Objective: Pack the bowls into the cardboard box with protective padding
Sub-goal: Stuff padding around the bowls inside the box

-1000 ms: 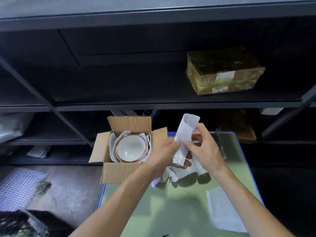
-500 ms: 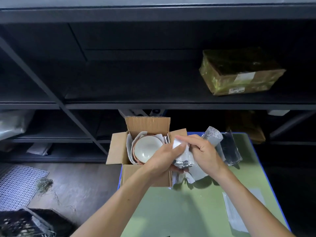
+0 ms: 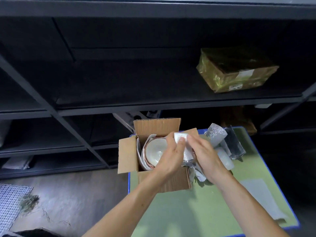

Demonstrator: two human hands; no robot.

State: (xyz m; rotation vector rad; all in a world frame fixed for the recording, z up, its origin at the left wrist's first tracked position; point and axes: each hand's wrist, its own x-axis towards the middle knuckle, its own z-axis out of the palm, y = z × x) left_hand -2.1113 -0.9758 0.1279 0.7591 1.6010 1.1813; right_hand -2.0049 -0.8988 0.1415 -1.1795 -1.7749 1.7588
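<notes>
An open cardboard box point(image 3: 127, 155) stands at the far left corner of the green table point(image 3: 196, 207). Inside it sit white bowls with copper rims point(image 3: 154, 151), wrapped round with white padding paper point(image 3: 142, 147). My left hand point(image 3: 171, 157) and my right hand point(image 3: 203, 153) meet over the box's right side, both gripping a folded white padding sheet point(image 3: 181, 136) whose lower part runs down between them. The right part of the bowls is hidden by my left hand.
Rolled foam and bubble-wrap pieces point(image 3: 217, 135) and a dark plastic sleeve point(image 3: 235, 146) lie right of the box. A flat padding sheet point(image 3: 261, 200) lies near the table's right edge. Dark shelving stands behind, with a wrapped parcel point(image 3: 237, 69) on it.
Both hands have carried the padding sheet from above the table leftwards and down to the box's right side. The sheet, upright a second ago, is now folded over between my hands.
</notes>
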